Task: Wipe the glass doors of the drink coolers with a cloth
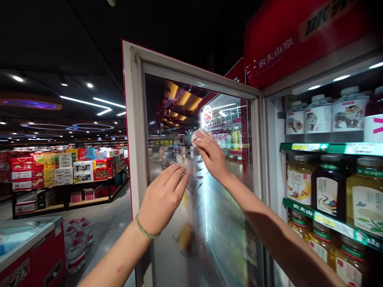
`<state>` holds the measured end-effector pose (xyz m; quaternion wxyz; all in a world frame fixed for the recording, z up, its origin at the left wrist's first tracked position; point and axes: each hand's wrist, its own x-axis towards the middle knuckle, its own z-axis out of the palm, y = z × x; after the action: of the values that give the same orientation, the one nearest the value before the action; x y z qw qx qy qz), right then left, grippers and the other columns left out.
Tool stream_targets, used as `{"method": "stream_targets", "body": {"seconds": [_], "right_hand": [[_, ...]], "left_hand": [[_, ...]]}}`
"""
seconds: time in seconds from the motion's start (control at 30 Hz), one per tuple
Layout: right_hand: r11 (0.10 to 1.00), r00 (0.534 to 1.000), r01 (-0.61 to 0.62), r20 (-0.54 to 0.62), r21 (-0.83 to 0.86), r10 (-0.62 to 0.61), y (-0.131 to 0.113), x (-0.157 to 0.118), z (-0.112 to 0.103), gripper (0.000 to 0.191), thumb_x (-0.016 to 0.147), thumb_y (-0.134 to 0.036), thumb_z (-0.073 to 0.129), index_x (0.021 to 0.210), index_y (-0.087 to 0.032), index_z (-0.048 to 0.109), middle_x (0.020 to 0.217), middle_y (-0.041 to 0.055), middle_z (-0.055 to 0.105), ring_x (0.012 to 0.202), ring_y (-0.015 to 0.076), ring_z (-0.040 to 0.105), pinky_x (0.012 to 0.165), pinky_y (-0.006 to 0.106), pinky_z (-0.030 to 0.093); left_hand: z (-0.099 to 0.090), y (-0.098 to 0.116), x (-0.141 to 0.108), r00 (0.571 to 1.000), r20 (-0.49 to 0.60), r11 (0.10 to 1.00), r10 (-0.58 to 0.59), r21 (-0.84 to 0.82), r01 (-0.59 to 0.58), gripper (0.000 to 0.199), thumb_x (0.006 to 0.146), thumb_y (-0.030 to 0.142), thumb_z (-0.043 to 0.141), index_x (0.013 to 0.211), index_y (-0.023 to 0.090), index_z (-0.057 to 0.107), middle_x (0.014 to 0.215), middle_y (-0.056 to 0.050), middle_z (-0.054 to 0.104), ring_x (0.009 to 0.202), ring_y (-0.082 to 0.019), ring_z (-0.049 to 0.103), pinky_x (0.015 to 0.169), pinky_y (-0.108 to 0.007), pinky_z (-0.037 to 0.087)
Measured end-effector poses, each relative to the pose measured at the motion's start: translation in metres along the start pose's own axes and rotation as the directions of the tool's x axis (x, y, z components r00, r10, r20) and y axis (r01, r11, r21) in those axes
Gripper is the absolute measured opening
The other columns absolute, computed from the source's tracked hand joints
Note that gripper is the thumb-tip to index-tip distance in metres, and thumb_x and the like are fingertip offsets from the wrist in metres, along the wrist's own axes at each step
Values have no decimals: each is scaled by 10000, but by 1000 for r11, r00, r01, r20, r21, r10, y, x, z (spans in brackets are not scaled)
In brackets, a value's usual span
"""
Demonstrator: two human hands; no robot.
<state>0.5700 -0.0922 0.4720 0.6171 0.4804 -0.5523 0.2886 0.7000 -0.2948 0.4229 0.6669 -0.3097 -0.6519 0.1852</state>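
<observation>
A glass cooler door point(193, 68) with a pale frame stands swung open in front of me. My right hand point(211, 153) is closed around a white wad of cloth or tissue point(196, 136) and presses it to the glass. Lower and to the left, my left hand point(166, 195) is held up at the same pane, its fingers bent together. A small yellowish, see-through thing point(183, 160) shows at its fingertips; whether it is held or a reflection is unclear. The left thumb and palm are hidden. A greenish band point(146, 230) circles the left wrist.
To the right, cooler shelves point(329, 148) hold several drink bottles point(327, 185). At left stand a display shelf of boxed goods point(83, 171), a red chest freezer point(36, 247) and shrink-wrapped water bottles point(78, 247) on the floor.
</observation>
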Motion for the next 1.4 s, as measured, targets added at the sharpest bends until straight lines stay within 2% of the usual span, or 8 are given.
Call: {"method": "stream_targets", "body": {"seconds": [0.37,0.43,0.57,0.7,0.77,0.93,1.07,1.4], "right_hand": [[997,996,73,47,23,-74,-26,14,19,313,1035,-199,534,1271,-352,671,1482,-4,632,1502,209,455,1249,567,417],[1000,999,31,-25,1,-31,-31,16,23,320,1039,-196,520,1272,-356,669,1490,-10,624,1505,214,450,1258,591,397],[996,991,86,95,39,-89,-42,21,32,309,1030,-199,538,1268,-336,680,1478,-1,635,1504,226,452,1254,582,410],[998,998,56,-4,12,-56,-50,29,41,331,1042,-199,506,1291,-346,667,1500,-5,614,1520,221,427,1261,586,396],[991,989,124,82,41,-127,-52,33,45,328,1036,-203,524,1299,-339,664,1495,1,620,1518,224,431,1262,578,397],[992,992,123,30,28,-124,-54,48,50,336,1040,-199,513,1303,-343,664,1498,-8,617,1517,220,433,1266,583,393],[980,965,185,176,77,-196,-54,60,51,348,1031,-204,538,1310,-362,673,1493,-32,620,1509,212,444,1268,555,407],[973,958,206,180,105,-223,-61,60,54,428,1032,-185,539,1375,-420,642,1505,-67,604,1510,200,440,1271,540,410]], "left_hand": [[-20,-44,-3,965,-62,964,-256,-84,251,499,956,53,523,1421,226,579,1455,-134,605,1475,-306,462,1208,-560,452],[-20,-47,-7,947,-97,948,-305,-127,292,563,945,65,525,1478,248,523,1495,-133,560,1501,-319,424,1224,-590,421],[-18,-46,-13,916,-128,916,-380,-188,354,606,940,88,523,1523,243,463,1527,-143,502,1522,-346,378,1240,-631,370],[-15,-44,-17,870,-144,869,-471,-248,429,623,956,117,526,1555,249,414,1576,-150,430,1546,-340,334,1265,-602,335],[-13,-44,-18,851,-137,844,-507,-276,459,641,973,149,528,1584,242,359,1615,-166,372,1553,-331,325,1272,-584,327],[-8,-43,-19,842,-139,835,-521,-290,468,646,991,157,506,1605,204,310,1634,-190,350,1571,-312,292,1290,-553,305],[-6,-43,-21,834,-135,822,-534,-311,476,665,1000,162,476,1627,233,264,1646,-175,348,1573,-314,292,1286,-572,308],[-6,-42,-24,844,-108,810,-526,-367,458,680,1009,142,402,1651,249,205,1672,-142,343,1600,-310,227,1297,-584,278]]}}
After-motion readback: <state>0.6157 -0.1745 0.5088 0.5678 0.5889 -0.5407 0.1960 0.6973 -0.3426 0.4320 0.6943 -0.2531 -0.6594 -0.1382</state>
